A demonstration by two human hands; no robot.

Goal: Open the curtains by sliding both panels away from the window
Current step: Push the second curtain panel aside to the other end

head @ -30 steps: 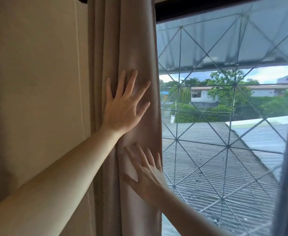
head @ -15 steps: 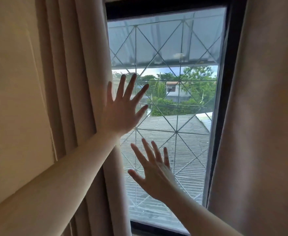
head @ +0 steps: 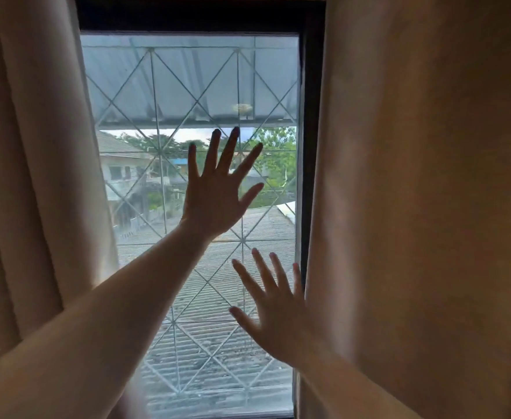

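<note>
— So, how do the fingers stand?

— Spread wide on both. The left hand (head: 215, 201) is raised flat before the window (head: 187, 86), gripping nothing; the right hand (head: 281, 322) sits lower, also splayed and empty, its little-finger side at the edge of the right curtain panel (head: 414, 207). Whether it touches the cloth cannot be told.

— And the panels?

— The left curtain panel (head: 30, 161) hangs gathered at the left of the frame; the right one covers the window's right side. Between them the diamond grille (head: 157, 140) and rooftops show.
</note>
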